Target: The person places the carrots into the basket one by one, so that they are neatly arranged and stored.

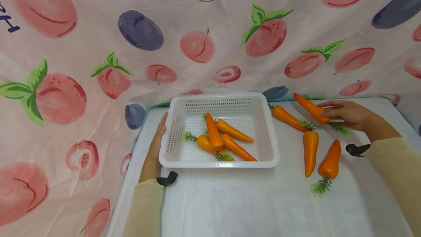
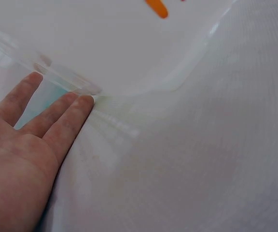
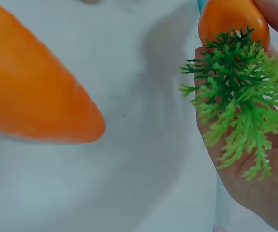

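My right hand (image 1: 348, 114) grips a toy carrot (image 1: 310, 107) near its leafy end, at the table's back right; the tip points up and left. In the right wrist view its green leaves (image 3: 245, 96) hang over the palm. Against the left wall of a white plastic basket (image 1: 218, 164), my left hand (image 1: 154, 149) rests with straight fingers; the left wrist view shows its fingertips (image 2: 86, 100) touching the basket's side. Several carrots (image 1: 233, 131) lie crossed over one another inside the basket. Between basket and right hand are more carrots, one slanted (image 1: 289, 118) and one lengthwise (image 1: 310, 153).
Another carrot (image 1: 330, 160) lies nearer the front, leaves toward me. A white cloth covers the table (image 1: 230, 204). Behind and to the left hangs a fruit-print curtain (image 1: 184, 17), close to the table's back edge. Black wrist mounts (image 1: 167, 179) sit at both sleeves.
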Available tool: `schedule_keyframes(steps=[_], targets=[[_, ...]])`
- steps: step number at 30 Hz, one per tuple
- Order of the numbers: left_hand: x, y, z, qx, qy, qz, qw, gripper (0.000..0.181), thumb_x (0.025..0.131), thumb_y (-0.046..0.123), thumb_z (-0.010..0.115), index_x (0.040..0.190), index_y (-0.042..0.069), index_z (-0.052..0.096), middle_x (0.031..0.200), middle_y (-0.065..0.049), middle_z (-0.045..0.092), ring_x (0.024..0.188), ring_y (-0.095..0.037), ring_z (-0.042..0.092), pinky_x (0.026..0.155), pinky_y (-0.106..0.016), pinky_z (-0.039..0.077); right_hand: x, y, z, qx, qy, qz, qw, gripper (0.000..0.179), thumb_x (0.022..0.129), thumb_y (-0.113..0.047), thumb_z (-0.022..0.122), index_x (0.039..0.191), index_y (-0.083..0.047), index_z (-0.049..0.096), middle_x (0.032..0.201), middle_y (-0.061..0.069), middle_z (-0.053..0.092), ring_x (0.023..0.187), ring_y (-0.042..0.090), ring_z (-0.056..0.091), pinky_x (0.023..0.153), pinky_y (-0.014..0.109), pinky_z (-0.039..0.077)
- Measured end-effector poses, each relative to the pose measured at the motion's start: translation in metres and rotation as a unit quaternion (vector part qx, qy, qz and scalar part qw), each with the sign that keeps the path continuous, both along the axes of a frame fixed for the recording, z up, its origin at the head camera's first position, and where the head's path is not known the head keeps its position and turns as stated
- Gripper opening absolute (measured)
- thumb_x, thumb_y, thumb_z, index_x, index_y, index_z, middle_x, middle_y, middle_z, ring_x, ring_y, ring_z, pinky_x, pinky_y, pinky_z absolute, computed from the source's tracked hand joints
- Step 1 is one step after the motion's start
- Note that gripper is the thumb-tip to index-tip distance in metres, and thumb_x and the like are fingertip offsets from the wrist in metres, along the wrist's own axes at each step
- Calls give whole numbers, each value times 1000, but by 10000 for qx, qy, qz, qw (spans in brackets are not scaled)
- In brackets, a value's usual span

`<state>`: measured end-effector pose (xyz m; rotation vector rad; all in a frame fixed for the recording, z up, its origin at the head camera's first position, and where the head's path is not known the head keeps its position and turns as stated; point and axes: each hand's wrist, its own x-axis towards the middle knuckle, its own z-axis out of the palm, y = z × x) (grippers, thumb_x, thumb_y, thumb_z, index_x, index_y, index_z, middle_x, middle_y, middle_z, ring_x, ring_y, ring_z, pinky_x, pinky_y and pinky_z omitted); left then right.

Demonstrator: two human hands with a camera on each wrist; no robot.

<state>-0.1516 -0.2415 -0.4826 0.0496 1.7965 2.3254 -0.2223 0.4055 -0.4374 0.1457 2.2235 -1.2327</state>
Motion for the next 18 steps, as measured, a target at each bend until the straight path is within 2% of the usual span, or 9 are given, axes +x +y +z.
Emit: schedule_keyframes(steps=[4,7,11,13,15,18], targets=[[2,0,1,-174,-7,52,9998,56,109,43,34,162,44,19,170,14,18,158,-18,16,126,-51,14,2,-3,8,-139,-1,-25,9999,71,100,-40,65,157,-11,34,117,-17,57,110,12,59,94,31,55],[0,0,0,-45,9,38,10000,57,109,41,33,163,41,15,171,11,18,158,-21,18,125,-52,16,3,-5,13,-216,-2,-64,9997,68,101,-38,65,156,-11,35,112,-20,60,107,10,61,90,27,54],[-7,0,1,174,63,-79,9998,64,110,41,32,166,30,5,174,1,11,159,-30,15,126,-53,13,3,-5,15,-265,0,-110,9996,65,101,-36,65,155,-13,37,112,-21,60,105,8,62,89,26,55],[-10,-1,2,122,98,-130,9998,67,110,42,33,166,26,1,174,-3,7,159,-32,11,127,-53,10,2,-5,14,-267,14,-115,9996,64,101,-36,65,155,-14,38,112,-20,60,105,8,62,89,27,55],[-12,-2,3,36,108,-168,9998,68,110,43,33,166,25,-1,174,-5,5,159,-33,9,127,-53,9,2,-4,14,-262,38,-112,9996,63,101,-36,65,154,-14,39,112,-20,60,105,8,62,89,27,55],[-13,-2,3,51,58,-223,9997,67,109,44,34,166,28,0,174,-4,4,160,-31,8,127,-52,7,3,-4,15,-291,64,-121,9995,61,102,-35,65,154,-15,40,112,-21,60,105,9,62,89,27,55]])
